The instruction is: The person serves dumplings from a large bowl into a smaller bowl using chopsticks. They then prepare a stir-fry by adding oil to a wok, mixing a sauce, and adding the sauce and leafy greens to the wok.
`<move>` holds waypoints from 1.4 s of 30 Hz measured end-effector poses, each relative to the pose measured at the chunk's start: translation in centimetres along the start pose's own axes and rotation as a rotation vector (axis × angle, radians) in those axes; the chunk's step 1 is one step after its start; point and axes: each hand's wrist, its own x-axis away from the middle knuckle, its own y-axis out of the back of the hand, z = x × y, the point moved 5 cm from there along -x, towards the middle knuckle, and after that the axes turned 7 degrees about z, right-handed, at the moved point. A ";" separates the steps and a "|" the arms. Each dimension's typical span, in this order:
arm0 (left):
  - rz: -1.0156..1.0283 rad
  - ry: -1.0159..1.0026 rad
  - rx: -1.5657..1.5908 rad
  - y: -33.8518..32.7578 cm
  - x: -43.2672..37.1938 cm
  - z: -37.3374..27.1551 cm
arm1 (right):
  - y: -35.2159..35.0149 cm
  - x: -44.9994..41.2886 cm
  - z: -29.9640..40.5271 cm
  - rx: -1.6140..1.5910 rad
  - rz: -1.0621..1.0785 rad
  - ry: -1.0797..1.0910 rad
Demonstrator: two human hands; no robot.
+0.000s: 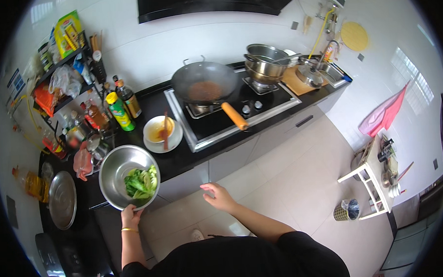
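Note:
My left hand (pixel 130 216) grips the near rim of a stainless steel bowl (pixel 115 179), which is tilted towards me. Green leafy vegetables (pixel 140 181) lie against the right side of its inside. My right hand (pixel 219 198) is held in the air over the floor, fingers apart, with nothing in it. Beyond it, a wok (pixel 205 82) with reddish-brown contents (pixel 205 91) stands on the left burner of the gas stove (pixel 221 125). The wok's wooden handle (pixel 234 116) points towards me. A white bowl (pixel 158 129) of yellowish liquid sits on a plate, with reddish-brown chopsticks (pixel 166 133) across it.
A steel pot (pixel 265 63) occupies the right burner, beside a cutting board (pixel 294 77) and a sink (pixel 332 74). Bottles, including a yellow-capped one (pixel 120 112), crowd the counter's left. A round metal lid (pixel 62 201) lies near an oil bottle (pixel 34 185). A bin (pixel 346 210) stands on the floor.

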 end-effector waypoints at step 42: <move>0.840 0.317 -0.542 -71.6 23.0 43.7 | 65.7 20.2 -16.3 -0.384 -0.581 -0.305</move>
